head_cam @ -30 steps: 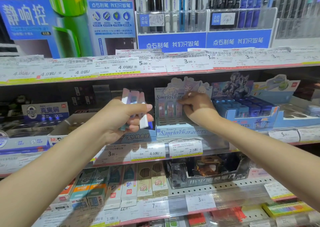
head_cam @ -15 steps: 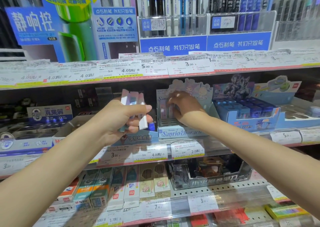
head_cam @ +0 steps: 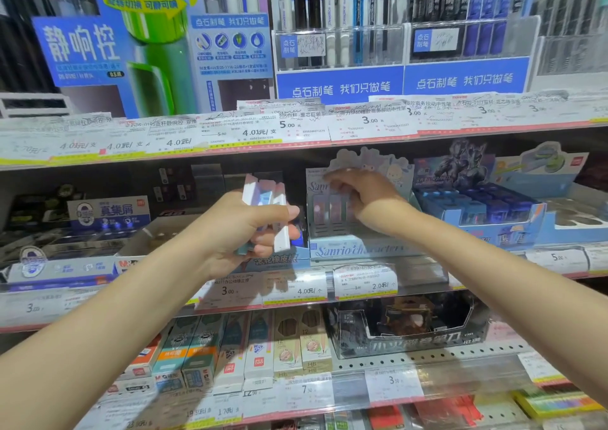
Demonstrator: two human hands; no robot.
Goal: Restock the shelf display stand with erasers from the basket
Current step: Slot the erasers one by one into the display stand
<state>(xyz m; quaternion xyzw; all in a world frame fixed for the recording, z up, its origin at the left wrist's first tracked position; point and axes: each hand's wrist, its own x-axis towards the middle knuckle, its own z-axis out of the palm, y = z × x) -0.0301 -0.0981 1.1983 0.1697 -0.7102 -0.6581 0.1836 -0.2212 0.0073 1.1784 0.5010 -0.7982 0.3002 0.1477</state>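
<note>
Now reaches across the display stand [head_cam: 358,248] with the right hand [head_cam: 368,196]. Sits further left than a second ago, having crossed from the right-hand slots towards the left columns, just under the cartoon header card [head_cam: 371,160]. Curls the fingertips [head_cam: 332,179] down over the back rows, blurred by motion, so cannot tell whether an eraser is pinched there or only pressed into its slot. Shows three pale pieces standing in the upper slots [head_cam: 332,207] beside the wrist.

Keeps the left hand [head_cam: 243,229] where it was – in front of the shelf, just left of the stand – thumb and curled fingers clamped round a fanned bundle of erasers [head_cam: 266,206], white and pastel, upright and tilted slightly. Looks no thinner than half a second back.

Suggests, as a judgement, one slot just filled and the next one along being seated or picked. Leaves many lower slots [head_cam: 329,230] bare, so well short of finished. Calls next for drawing another piece from the left-hand bundle. Gives no sight of the basket.
</note>
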